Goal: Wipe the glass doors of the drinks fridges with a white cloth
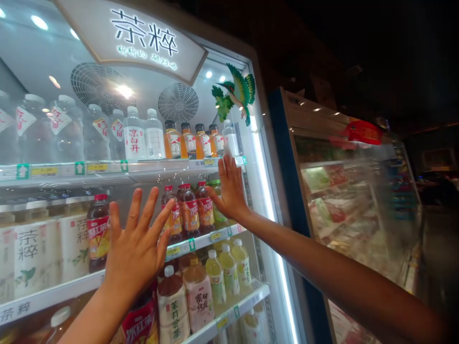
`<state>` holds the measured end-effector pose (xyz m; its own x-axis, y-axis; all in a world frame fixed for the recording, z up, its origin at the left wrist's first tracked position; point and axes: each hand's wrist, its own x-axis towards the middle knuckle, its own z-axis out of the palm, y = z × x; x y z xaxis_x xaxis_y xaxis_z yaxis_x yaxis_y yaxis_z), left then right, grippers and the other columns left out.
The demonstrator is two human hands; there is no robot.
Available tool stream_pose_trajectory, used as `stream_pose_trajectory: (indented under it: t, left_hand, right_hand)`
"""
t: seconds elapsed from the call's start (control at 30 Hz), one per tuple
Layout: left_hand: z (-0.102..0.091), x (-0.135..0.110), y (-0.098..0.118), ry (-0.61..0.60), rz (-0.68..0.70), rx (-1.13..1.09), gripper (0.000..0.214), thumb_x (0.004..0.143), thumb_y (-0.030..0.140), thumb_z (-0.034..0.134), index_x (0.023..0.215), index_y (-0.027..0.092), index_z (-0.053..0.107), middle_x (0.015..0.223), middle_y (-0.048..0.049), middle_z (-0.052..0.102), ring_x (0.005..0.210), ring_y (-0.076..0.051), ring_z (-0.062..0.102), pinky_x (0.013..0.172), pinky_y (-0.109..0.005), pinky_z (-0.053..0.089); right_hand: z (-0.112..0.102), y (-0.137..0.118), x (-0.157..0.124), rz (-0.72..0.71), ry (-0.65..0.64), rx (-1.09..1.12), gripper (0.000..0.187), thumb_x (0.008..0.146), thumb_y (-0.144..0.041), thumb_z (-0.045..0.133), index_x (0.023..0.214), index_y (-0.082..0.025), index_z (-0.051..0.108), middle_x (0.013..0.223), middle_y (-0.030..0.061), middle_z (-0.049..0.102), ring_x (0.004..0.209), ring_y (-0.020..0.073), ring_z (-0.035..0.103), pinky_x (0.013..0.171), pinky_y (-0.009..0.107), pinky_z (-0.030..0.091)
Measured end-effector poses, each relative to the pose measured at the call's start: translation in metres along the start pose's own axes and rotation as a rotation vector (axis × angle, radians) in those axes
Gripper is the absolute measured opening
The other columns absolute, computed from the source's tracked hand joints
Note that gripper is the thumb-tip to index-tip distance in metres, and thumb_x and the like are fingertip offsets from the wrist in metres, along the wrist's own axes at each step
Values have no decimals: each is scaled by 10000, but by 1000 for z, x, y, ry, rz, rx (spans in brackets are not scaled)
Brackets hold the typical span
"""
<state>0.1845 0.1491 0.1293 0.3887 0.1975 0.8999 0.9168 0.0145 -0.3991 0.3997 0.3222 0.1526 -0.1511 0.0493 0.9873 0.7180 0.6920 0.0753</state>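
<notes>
A lit drinks fridge [263,157] with a glass door fills the left of the head view. My left hand [134,243] is open, fingers spread, flat against the glass in front of the middle shelf. My right hand [231,188] is also open and pressed flat on the glass near the door's right edge, just below the top shelf rail [161,165]. Behind the glass stand red-labelled iced tea bottles [190,210], orange juice bottles [188,141], white tea bottles [30,248] and pale yellow-green bottles [229,267]. Neither hand holds anything.
A second glass-fronted cooler [344,205] with packaged food stands right of the fridge, its blue frame [287,181] close to my right forearm. A sign with Chinese characters [143,36] and a bird sticker [236,93] sit on the door's top. The surroundings on the right are dark.
</notes>
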Motion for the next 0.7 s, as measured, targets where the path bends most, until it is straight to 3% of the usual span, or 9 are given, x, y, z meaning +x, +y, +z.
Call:
stream_pose_trajectory:
  t: [0.1,0.27,0.37,0.43,0.57,0.6,0.7]
  left_hand:
    - [-8,-8,-11,6,-8,23,698,978,382,512,1596,382,189,1712,-32,141,1593,-279,36,1268,-637,-38]
    - [-16,-27,-27,-10,-32,32,705,971,367,529,1594,382,200,1706,-35,171,1591,-280,61,1273,-629,-26]
    - [-19,-39,-31,-1,-62,20,702,970,362,533,1595,369,212,1705,-42,173,1591,-290,54,1272,-627,-31]
    - [-24,-48,-33,-5,-78,17,698,970,363,535,1594,362,222,1705,-44,172,1592,-291,47,1273,-619,-40]
    - [-41,-69,-44,-26,-122,47,698,968,362,539,1592,367,226,1711,-27,133,1594,-288,23,1269,-619,-68]
    - [-45,-74,-48,-27,-138,59,696,969,364,536,1591,369,226,1712,-21,125,1594,-288,18,1268,-622,-74]
    - [-56,-89,-61,-38,-200,86,688,969,369,532,1587,383,230,1713,-3,114,1594,-287,13,1263,-631,-80]
  right_hand:
    - [2,-29,0,-30,-16,14,944,987,-680,333,1596,-241,-241,1726,88,-77,1589,327,-74,1268,653,95]
    - [0,-78,-17,-306,-147,43,1042,942,-721,418,1605,-226,-216,1728,92,38,1591,305,-72,1286,618,82]
    - [3,-97,-14,-253,-99,48,1014,961,-691,419,1608,-221,-205,1725,105,52,1591,293,-82,1288,610,79]
    - [6,-110,-28,-254,-77,82,1001,962,-712,384,1624,-177,-142,1722,124,73,1590,314,-72,1285,613,78]
    - [10,-140,-75,-597,-198,172,1007,935,-773,355,1638,-112,68,1673,94,300,1593,317,25,1302,552,85]
    - [11,-147,-78,-627,-209,178,999,935,-766,373,1637,-113,92,1658,87,336,1593,311,39,1304,545,93]
    - [14,-169,-64,-467,-140,161,969,960,-686,421,1640,-129,14,1682,105,267,1594,316,21,1292,587,114]
